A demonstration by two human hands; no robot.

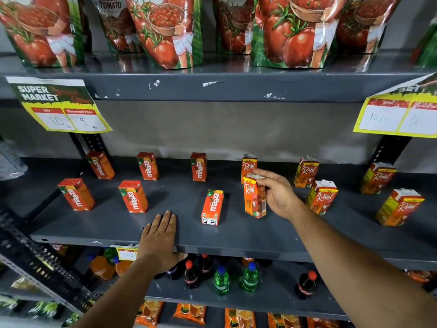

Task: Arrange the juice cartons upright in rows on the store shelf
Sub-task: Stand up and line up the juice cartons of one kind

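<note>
On the grey middle shelf [236,235] small juice cartons stand in two rows. Red Maaza cartons [133,196] fill the left half, and orange Real cartons [321,197] fill the right half. One Maaza carton [212,207] lies flat on its back near the shelf's middle front. My right hand [277,194] grips the top of a Real carton [253,197], which stands upright, slightly tilted, in the front row just right of the lying one. My left hand [160,240] rests flat on the shelf's front edge, fingers together, holding nothing.
Tomato ketchup pouches [165,31] line the shelf above, with price tags [61,107] hanging from its edge at left and right. Soft drink bottles [221,280] stand on the shelf below, and orange packets [189,313] lie lower still. A black upright post [390,150] stands at the right.
</note>
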